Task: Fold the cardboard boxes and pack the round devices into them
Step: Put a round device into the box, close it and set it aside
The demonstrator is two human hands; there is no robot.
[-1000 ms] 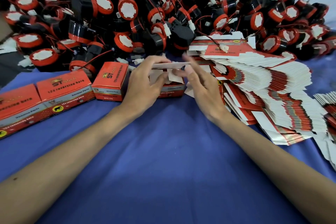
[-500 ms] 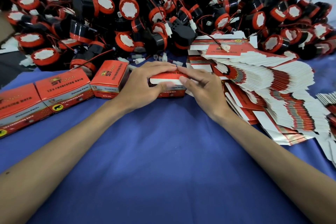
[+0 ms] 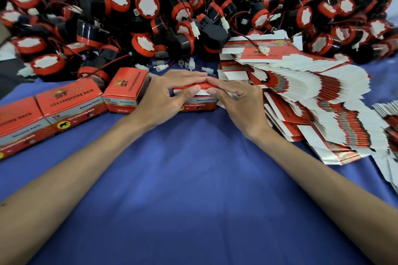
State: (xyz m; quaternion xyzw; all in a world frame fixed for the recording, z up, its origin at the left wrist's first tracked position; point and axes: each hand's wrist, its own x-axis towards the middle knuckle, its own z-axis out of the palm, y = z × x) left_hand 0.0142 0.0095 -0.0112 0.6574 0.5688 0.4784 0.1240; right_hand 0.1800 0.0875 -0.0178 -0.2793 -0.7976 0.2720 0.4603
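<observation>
A small red cardboard box (image 3: 199,104) stands on the blue cloth at the centre. My left hand (image 3: 170,94) lies over its left side, fingers flat on the lid and thumb pinching the lid's front edge. My right hand (image 3: 234,99) covers its right side, fingers on the lid and thumb at the front edge. The lid is down, with a white strip showing under its front edge. A big heap of round black and red devices (image 3: 148,6) with red wires fills the back. A fanned stack of flat unfolded boxes (image 3: 323,92) lies to the right.
Three closed red boxes (image 3: 71,101) stand in a row at the left, the nearest one (image 3: 127,90) touching my left hand. Loose white connectors (image 3: 160,66) lie just behind the box. More flat cartons (image 3: 387,114) sit at the far right. Blue cloth (image 3: 193,178) spreads in front.
One second ago both hands held the box's lid flap raised. They have since pushed it down onto the box, and now press it at the front edge.
</observation>
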